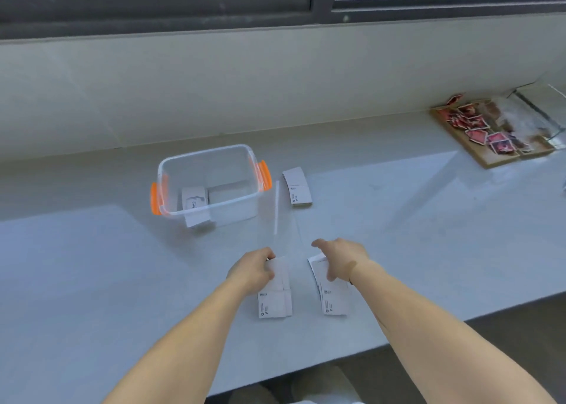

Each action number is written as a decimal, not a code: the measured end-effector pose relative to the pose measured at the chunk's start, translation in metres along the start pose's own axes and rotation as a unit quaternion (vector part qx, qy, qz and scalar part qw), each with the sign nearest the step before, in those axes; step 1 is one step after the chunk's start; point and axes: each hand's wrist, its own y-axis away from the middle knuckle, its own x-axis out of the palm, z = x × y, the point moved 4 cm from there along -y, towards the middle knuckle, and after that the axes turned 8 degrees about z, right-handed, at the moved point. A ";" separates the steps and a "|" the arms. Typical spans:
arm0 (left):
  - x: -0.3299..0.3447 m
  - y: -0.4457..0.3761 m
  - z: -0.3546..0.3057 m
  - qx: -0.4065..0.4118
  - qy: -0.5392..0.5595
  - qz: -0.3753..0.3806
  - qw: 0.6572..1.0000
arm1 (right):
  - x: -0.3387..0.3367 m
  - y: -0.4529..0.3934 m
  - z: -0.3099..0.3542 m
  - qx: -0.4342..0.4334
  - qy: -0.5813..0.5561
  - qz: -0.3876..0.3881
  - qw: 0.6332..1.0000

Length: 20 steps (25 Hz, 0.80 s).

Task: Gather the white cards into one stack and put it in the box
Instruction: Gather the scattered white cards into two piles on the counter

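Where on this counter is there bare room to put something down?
Bare counter lies left of the clear box, and between the far card pile and the wooden board. It is crowded near the front, around both hands and their card piles.

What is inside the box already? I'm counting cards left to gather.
The box holds a white card or small stack leaning at its near left wall, with print that seems to read "love". How many cards it has cannot be told. The remaining floor looks bare.
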 end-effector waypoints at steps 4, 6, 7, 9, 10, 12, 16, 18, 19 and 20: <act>0.004 -0.006 -0.003 -0.032 0.013 -0.013 0.999 | 0.012 -0.017 -0.005 -0.049 0.040 -0.015 0.998; 0.005 -0.007 -0.004 -0.043 0.021 -0.017 0.999 | 0.016 -0.020 -0.009 -0.066 0.036 -0.028 0.997; 0.006 -0.007 -0.005 -0.048 0.021 -0.018 0.998 | 0.017 -0.022 -0.010 -0.072 0.032 -0.035 0.996; 0.007 -0.007 -0.007 -0.056 0.025 -0.019 0.998 | 0.017 -0.023 -0.012 -0.080 0.021 -0.048 0.995; 0.008 -0.007 -0.007 -0.059 0.027 -0.019 0.998 | 0.015 -0.023 -0.012 -0.083 0.015 -0.056 0.995; 0.008 -0.005 -0.008 -0.065 0.030 -0.020 0.997 | 0.012 -0.022 -0.013 -0.081 0.001 -0.067 0.994; 0.006 0.002 -0.008 -0.059 0.056 -0.029 0.996 | 0.008 -0.018 -0.018 -0.063 -0.034 -0.067 0.995; 0.006 0.007 -0.011 -0.047 0.086 -0.027 0.995 | 0.007 -0.017 -0.021 -0.061 -0.069 -0.028 0.995; 0.005 0.009 -0.014 -0.034 0.101 -0.014 0.994 | 0.007 -0.016 -0.022 -0.063 -0.096 -0.011 0.993; 0.004 0.011 -0.018 -0.017 0.114 0.010 0.993 | 0.006 -0.014 -0.022 -0.068 -0.126 0.000 0.990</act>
